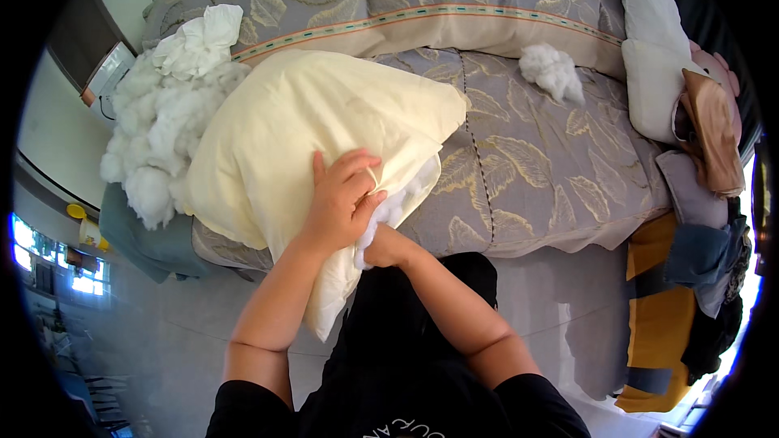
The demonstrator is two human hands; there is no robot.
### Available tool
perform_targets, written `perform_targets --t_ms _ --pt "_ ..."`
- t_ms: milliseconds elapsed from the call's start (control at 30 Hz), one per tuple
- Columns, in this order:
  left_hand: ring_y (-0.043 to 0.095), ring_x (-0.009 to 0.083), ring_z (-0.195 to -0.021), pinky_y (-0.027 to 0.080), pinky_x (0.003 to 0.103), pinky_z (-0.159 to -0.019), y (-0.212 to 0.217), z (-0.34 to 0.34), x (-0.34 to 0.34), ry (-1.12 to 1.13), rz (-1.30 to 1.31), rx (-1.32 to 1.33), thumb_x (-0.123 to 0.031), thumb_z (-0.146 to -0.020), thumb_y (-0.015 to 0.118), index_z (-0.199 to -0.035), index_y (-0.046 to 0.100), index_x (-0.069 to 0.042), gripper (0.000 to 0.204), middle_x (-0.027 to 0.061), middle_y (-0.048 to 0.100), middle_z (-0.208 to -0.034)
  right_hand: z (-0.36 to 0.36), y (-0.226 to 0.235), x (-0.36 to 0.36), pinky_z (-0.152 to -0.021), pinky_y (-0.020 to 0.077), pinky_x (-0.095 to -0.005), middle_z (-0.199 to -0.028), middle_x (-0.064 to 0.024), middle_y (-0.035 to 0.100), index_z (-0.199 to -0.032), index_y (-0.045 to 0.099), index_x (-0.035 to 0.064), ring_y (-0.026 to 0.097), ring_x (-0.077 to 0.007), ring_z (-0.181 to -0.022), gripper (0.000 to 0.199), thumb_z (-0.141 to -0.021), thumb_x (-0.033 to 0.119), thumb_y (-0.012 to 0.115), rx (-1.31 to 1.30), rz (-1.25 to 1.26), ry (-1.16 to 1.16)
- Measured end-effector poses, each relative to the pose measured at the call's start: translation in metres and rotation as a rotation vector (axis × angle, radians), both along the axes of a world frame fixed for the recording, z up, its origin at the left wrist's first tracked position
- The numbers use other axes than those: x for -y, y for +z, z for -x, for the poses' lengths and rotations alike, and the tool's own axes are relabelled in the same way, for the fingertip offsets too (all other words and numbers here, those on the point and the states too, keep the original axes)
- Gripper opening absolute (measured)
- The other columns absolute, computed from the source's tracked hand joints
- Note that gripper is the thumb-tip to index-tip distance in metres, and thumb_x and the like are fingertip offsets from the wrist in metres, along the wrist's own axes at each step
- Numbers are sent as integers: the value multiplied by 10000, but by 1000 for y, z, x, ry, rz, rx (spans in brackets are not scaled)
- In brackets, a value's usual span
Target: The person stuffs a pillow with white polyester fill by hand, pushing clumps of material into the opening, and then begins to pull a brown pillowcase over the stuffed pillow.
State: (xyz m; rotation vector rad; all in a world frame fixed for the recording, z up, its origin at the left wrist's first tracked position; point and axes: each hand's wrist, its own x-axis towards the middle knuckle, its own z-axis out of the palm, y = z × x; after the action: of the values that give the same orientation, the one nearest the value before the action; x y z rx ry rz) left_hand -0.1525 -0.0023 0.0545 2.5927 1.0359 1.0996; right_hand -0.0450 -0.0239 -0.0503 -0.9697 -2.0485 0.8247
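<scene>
A pale yellow pillow case (300,130), partly stuffed, lies on the bed's front edge. My left hand (345,199) grips the case's open edge, fingers pressed on the fabric. My right hand (381,245) reaches into the opening and is mostly hidden among white stuffing (398,207) that shows at the mouth. I cannot see its fingers.
A big heap of white stuffing (158,130) sits at the bed's left, with a crumpled white cloth (199,40) on top. A small tuft (552,71) lies at the far right. The grey leaf-patterned bedcover (535,170), white pillows (653,73) and piled clothes (698,259) fill the right.
</scene>
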Motion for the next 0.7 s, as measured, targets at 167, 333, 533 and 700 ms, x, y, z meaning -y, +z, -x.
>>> perform_targets --t_ms 167,333,533,700 --pt "499 273 -1170 66 552 -1071 -30 16 -6 110 159 -97 -127 -809 623 -735 513 -61 148 91 618 -1097 -43 20 13 -795 466 -318 -995 -113 636 -1048 593 -37 586 -215 -935 279 -775 14 563 -402 867 20" --pt "508 264 -1151 77 602 -1055 -23 11 -11 51 257 40 -177 -831 617 -750 515 -65 172 96 606 -1135 -7 8 36 -874 431 -288 -1175 -104 555 -1208 480 -63 521 -173 -1051 366 -880 82 552 -1020 368 -449" --pt "511 274 -1141 75 604 -1049 12 -5 3 -54 307 166 -158 -846 602 -733 495 -65 181 110 597 -1156 5 38 29 -1023 326 -331 -1348 -86 436 -1358 353 5 419 -187 -1222 580 -984 446 308 -1331 901 -14" --pt "522 276 -1115 83 615 -1044 3 -14 -8 -32 485 69 -135 -845 600 -720 483 -50 190 109 606 -1125 5 -3 20 -1062 288 -360 -1366 -125 408 -1377 322 5 356 -241 -1284 841 -824 593 557 -741 883 409"
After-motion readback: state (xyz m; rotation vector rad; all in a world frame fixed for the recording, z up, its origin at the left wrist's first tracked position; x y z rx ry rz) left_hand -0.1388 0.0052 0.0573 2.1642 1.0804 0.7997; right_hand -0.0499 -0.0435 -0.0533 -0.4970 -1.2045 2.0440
